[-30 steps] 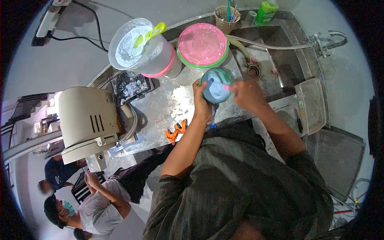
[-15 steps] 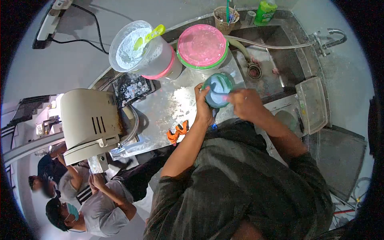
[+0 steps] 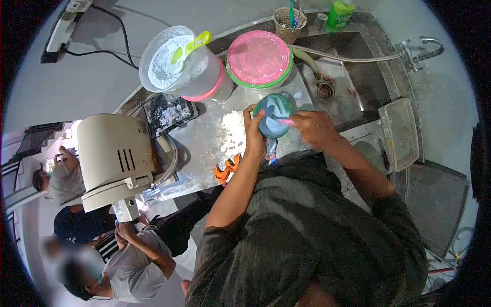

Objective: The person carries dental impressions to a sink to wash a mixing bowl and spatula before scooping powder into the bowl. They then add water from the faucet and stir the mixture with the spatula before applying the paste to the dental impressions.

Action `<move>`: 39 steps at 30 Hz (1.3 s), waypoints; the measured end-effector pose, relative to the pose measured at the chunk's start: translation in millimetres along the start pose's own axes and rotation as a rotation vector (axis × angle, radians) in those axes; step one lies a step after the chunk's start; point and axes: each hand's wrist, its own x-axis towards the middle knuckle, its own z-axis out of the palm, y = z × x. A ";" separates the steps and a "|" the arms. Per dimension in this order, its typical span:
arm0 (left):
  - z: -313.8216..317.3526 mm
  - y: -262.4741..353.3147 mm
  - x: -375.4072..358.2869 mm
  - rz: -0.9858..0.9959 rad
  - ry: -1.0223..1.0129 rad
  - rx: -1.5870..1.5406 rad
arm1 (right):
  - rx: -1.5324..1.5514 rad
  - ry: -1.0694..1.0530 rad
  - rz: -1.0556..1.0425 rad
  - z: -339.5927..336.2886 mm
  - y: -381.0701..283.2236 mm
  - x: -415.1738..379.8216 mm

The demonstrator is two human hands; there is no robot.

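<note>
Low over the metal counter, my left hand (image 3: 254, 135) is closed around the left side of a green mixing bowl (image 3: 290, 105). A smooth pale bluish-white mix (image 3: 273, 127) lies in the bowl. My right hand (image 3: 314, 129) grips the pink handle of a spatula (image 3: 284, 122), whose far end reaches into the mix. Just below the bowl, a small clear and blue item (image 3: 272, 153) is partly hidden. An orange and black object (image 3: 226, 169) rests on the counter left of my left forearm.
Behind the bowl stand a pink-lidded tub (image 3: 258, 57) and a bucket of white powder (image 3: 202, 74) with a lime-green scoop (image 3: 198, 43). A sink (image 3: 348, 77) with a faucet (image 3: 427, 51) is on the right. A cream machine (image 3: 115, 158) stands left, with several people beyond.
The bowl and my left hand have shifted slightly left. My right hand, blurred before, shows more sharply, and the spatula handle is clearer. People at the left have changed position.
</note>
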 end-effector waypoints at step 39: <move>-3.2 9.0 -15.5 0.165 -0.025 -0.357 | 0.046 0.044 0.141 -24.3 -53.1 2.7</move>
